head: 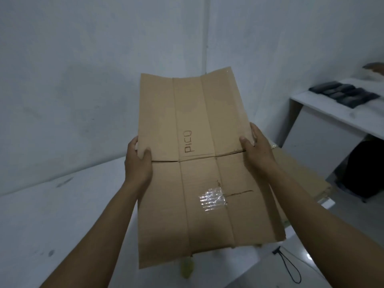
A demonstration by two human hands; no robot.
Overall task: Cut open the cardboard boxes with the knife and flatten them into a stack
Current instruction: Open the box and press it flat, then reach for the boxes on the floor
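Held item: flattened box [207, 163], one opened sheet with its creases running lengthwise, held in the air in front of the person above the white worktop [62, 215] and touching no surface.
Left grip [138, 163]: closed on the sheet's left edge at the cross slit, thumb on the near face, fingers behind.
Right grip [256, 150]: closed on the right edge at about the same height, thumb in front, fingers round the back.
Reason for hold: gripping opposite edges near mid-length probably kept the floppy sheet spread and stopped it folding at the creases while carried.
Sheet condition: far panel bent slightly at its right crease; tape patch [212, 199] on the near half beside a short slit; lettering "PICO" [188, 141] on the middle panel.
Stack: flat cardboard pile [301, 173] lay low on the right, behind the right forearm; its support could not be made out.
Stage (judgement): this box looked fully cut and flat; the step left was laying it on the pile.
Knife: not identified; a yellow object [187, 269] showed under the sheet's near edge, too blurred to name.
Surroundings: second worktop [332, 113] at right carrying dark objects [342, 93]; black cable [291, 267] below.
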